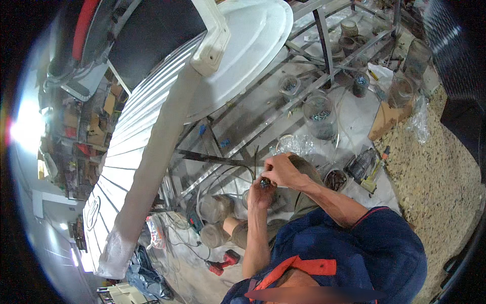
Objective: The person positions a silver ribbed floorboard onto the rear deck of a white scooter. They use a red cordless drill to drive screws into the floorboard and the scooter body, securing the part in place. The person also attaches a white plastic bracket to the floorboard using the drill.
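My left hand point(262, 195) is cupped, palm up, around a small cluster of dark, shiny metal pieces point(265, 182) that look like screws. Just above it, my right hand point(281, 170) has its fingers pinched together close to the cluster. What those fingers hold, if anything, is hidden. Both hands are in front of my bent knees, beside a metal frame point(223, 163). Thin dark cables point(254, 164) rise next to the left hand. A clear plastic bag point(296, 145) lies just beyond the right hand.
A large white slatted structure point(147, 121) leans across the left. Plastic jars of small hardware point(321, 121) stand beyond my hands. A red power tool point(224, 262) lies on the floor at lower left, near round containers point(215, 207). Tools point(362, 167) lie at right beside the speckled slab point(440, 187).
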`<state>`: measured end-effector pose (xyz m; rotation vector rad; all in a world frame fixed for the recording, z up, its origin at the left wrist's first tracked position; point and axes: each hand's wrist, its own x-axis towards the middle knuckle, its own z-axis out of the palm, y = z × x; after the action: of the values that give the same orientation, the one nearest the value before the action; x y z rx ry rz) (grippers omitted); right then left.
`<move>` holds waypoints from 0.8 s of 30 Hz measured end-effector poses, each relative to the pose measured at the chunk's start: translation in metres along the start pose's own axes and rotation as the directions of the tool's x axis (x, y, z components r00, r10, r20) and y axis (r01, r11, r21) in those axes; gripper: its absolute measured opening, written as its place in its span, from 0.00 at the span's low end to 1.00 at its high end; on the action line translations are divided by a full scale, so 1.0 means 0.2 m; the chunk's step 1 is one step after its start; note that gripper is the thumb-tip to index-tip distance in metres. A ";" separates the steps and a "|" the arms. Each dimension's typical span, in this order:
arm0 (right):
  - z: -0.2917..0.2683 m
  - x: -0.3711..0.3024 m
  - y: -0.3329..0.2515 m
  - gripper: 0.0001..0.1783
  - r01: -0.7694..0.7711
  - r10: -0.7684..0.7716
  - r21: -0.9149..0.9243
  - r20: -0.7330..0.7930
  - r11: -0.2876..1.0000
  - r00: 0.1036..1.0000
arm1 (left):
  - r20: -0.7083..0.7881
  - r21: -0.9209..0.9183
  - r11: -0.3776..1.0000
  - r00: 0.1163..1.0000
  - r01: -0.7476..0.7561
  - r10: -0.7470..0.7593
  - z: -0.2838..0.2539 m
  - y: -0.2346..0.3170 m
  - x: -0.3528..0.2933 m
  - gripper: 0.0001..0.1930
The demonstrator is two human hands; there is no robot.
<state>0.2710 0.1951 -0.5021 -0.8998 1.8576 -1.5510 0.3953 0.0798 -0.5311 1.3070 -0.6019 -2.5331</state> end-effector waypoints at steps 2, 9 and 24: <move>-0.07 -0.03 0.07 0.10 0.037 -0.038 -0.049 -0.026 0.998 0.999 | 0.208 -0.089 0.994 0.977 0.066 -0.046 -0.03 0.04 -0.06 0.08; -0.20 -0.11 0.33 0.06 -0.298 0.146 0.539 0.307 0.788 0.941 | -0.188 0.161 0.608 0.580 -0.778 0.792 -0.14 0.61 -0.81 0.10; -0.69 0.14 -0.35 0.11 0.224 -0.128 0.609 -0.198 0.760 0.972 | 0.301 0.702 -0.650 -0.706 -0.291 0.641 0.37 1.32 -1.92 0.22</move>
<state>0.1565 0.2500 -0.4085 -0.6606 1.1968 -2.2167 0.5595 0.0087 -0.0946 0.5520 -1.4148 0.1440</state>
